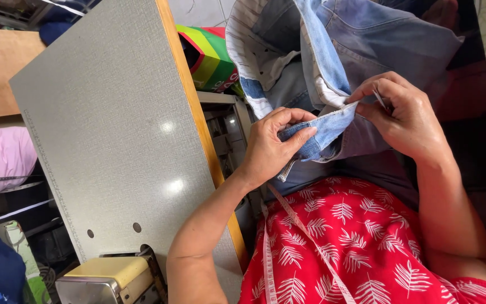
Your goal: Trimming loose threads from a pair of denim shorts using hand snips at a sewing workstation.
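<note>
Denim waistband [324, 126] runs taut between our hands above the lap, off the sewing table's [108, 129] wooden edge, so its seam lies exposed. Our left hand [271, 147] pinches one end under the thumb; our right hand [403, 115] pinches the other, wrists bent inward.

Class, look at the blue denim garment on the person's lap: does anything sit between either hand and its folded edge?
Nothing visible does. The left hand pinches the folded edge of the blue denim garment directly, and the right hand grips it too, with a thin, unidentifiable pale object between its fingers.
</note>
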